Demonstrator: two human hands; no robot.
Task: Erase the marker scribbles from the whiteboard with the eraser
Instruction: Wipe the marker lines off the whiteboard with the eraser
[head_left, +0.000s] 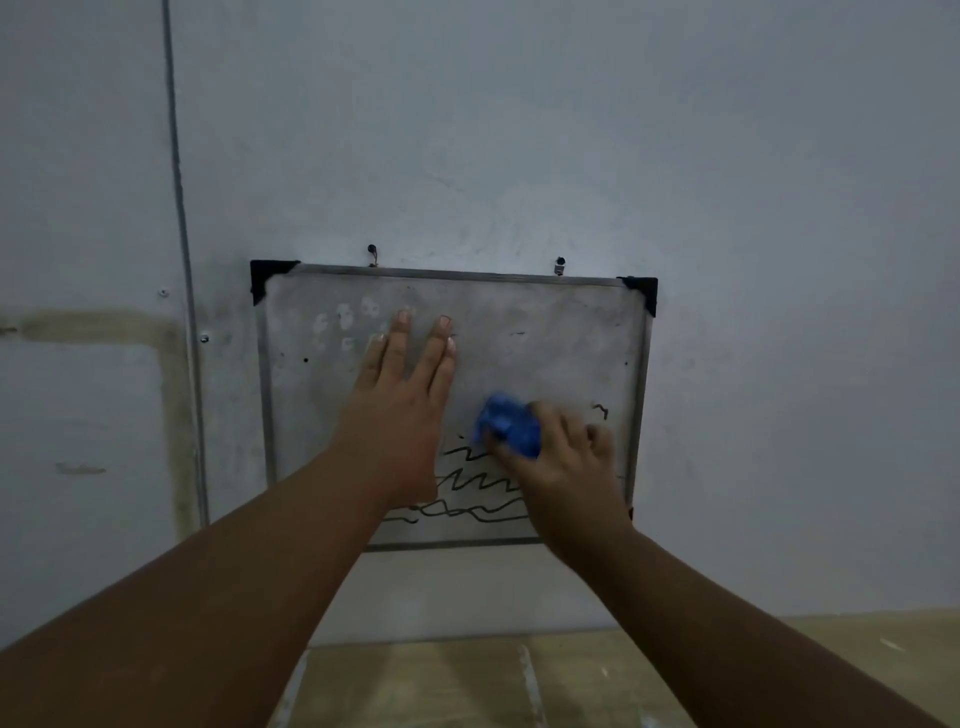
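Observation:
A small whiteboard (550, 338) with a metal frame and black corner caps hangs on the wall. Its upper part is smudged grey. Black wavy marker scribbles (478, 493) run across its lower part, and a short squiggle (601, 410) sits near the right edge. My left hand (402, 395) lies flat on the board, fingers spread and pointing up. My right hand (561, 457) presses a blue eraser (509, 423) against the board, just above the scribbles. My right hand and forearm hide the right end of the scribbles.
The board hangs from two small hooks (372, 254) on a grey-white wall. A thin vertical conduit (182, 223) runs down the wall left of the board. A tan floor (519, 680) shows below.

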